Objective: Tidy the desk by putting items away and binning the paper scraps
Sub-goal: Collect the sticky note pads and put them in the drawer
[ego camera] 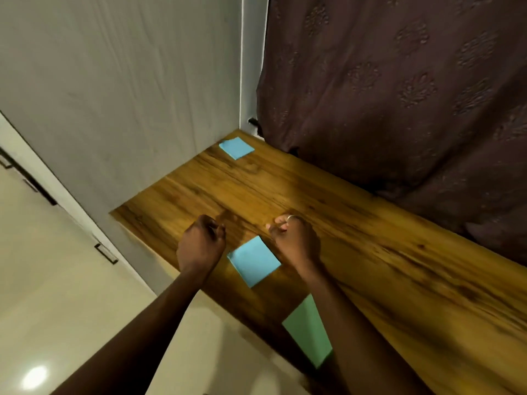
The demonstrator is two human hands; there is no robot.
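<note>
On the wooden desk (pixel 356 238) lie three square paper pieces. A blue one (pixel 236 147) sits at the far corner by the wall. Another blue one (pixel 253 260) lies near the front edge, between my two hands. A green one (pixel 309 332) lies at the front edge, partly under my right forearm. My left hand (pixel 201 243) hovers just left of the near blue paper with fingers curled and nothing visible in it. My right hand (pixel 293 238), a ring on one finger, is curled into a fist just right of that paper.
A grey wall (pixel 128 95) bounds the desk on the left and a dark patterned curtain (pixel 399 95) hangs along its back edge. Cream cabinet doors with dark handles (pixel 106 253) stand at the left. Pale floor (pixel 85 309) lies below the desk's front edge.
</note>
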